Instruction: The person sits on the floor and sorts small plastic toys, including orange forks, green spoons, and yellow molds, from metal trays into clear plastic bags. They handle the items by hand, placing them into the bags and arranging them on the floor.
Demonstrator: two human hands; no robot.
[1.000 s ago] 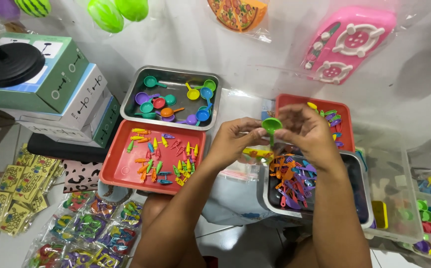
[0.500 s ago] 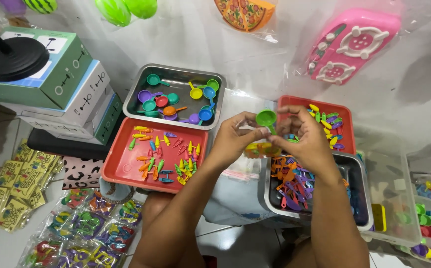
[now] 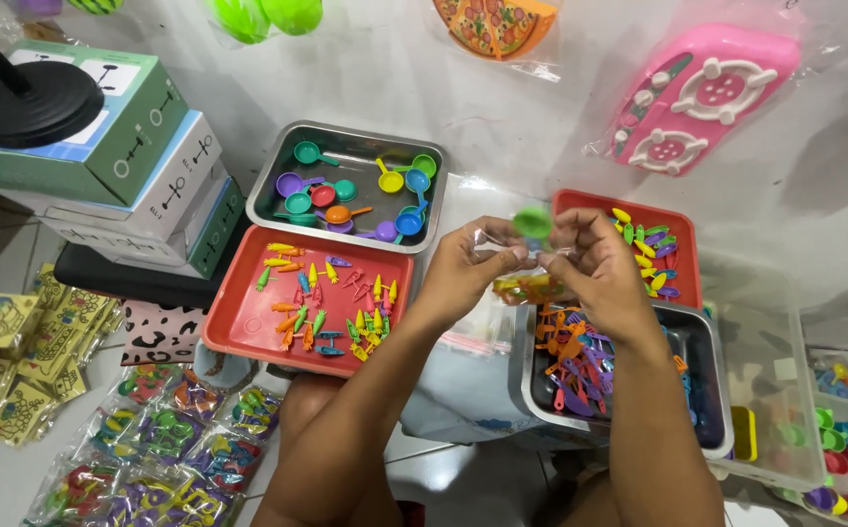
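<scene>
My left hand [image 3: 473,259] and my right hand [image 3: 595,259] meet in front of me and pinch the mouth of a small clear plastic bag [image 3: 531,285] with a few coloured toy pieces inside. A small green toy pan [image 3: 533,222] sits at the bag's mouth, between my fingertips. Below my right hand stands a steel tray [image 3: 702,385] of mixed orange, blue and purple toy utensils. A red tray [image 3: 248,327] of small forks and carrots lies under my left forearm.
A steel tray [image 3: 272,176] of toy pans sits at the back, a second red tray [image 3: 682,263] with yellow and purple pieces to the right. Stacked boxes [image 3: 141,166] stand left, a pink toy stove [image 3: 702,98] behind, filled packets [image 3: 160,459] on the floor, clear bins [image 3: 790,390] right.
Both hands rose slightly and moved closer together with the bag. The green pan has shifted toward the bag's mouth.
</scene>
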